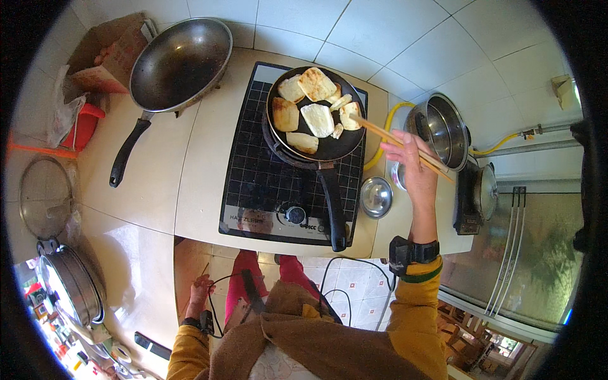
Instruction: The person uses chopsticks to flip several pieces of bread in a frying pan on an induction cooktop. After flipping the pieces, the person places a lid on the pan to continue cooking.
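My right hand (409, 154) grips a pair of wooden chopsticks (380, 130). Their tips touch a browned slice (350, 115) at the right side of a black frying pan (327, 149). Several more pale, partly browned slices lie in the pan, perhaps of bread or steamed bun; a whiter slice (317, 120) is at the middle. The pan sits on a black gridded cooktop (251, 161) with a round knob (295, 215), its handle (332, 209) pointing towards me. Low at my side, beside the counter's edge, my left hand (202, 288) is partly curled; a thin stick-like thing shows at its fingers.
An empty wok (183, 64) rests at the back left, near a cardboard box (107, 71) and a red container (84, 126). Right of the cooktop are a small metal bowl (376, 197), a yellow hose (390, 118), a steel pot (444, 128) and a lidded pan (487, 192). A phone (153, 345) lies lower left.
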`<state>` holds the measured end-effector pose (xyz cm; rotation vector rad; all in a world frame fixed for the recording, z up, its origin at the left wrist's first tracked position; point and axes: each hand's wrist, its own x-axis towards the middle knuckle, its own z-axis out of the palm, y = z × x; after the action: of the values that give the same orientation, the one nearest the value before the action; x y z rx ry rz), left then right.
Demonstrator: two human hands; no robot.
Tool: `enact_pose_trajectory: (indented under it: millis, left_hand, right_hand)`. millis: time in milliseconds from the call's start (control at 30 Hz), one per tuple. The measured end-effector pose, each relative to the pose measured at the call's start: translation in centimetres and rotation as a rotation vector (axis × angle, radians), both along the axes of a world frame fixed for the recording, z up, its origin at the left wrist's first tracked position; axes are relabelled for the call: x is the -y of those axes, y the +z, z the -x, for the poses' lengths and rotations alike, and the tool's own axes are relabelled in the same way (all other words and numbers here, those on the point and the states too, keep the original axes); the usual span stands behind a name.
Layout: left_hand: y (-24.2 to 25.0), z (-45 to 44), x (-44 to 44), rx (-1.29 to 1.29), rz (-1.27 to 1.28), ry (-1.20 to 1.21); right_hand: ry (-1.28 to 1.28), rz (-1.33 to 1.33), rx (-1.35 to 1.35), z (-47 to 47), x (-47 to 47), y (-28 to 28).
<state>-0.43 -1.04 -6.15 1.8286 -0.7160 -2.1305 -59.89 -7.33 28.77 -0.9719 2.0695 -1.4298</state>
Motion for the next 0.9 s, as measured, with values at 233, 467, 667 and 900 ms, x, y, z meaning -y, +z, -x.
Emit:
enact_pose_trajectory:
  millis: [233,467,667,900]
  left_hand:
    - [2.4,1.6,1.4,0.049,0.026,-0.052]
    - [1.1,1.0,1.3,0.131,0.027,-0.17]
    - [-0.7,-0.5,0.7,-0.011,-0.043,0.021]
    - [-2.5,-1.1,0.5,0.023,0.284,-0.292]
  right_hand:
    - [-0.006,-0.086,-0.126,0.5,0.9,0.2]
    - [-0.074,-0.087,-0.128,0.1,0.0,1.3]
    - [0.022,-0.094,-0.088,-0.5,2.2,-0.8]
    - [-0.029,-0.141,-0.043,-0.3,1.4,-0.3]
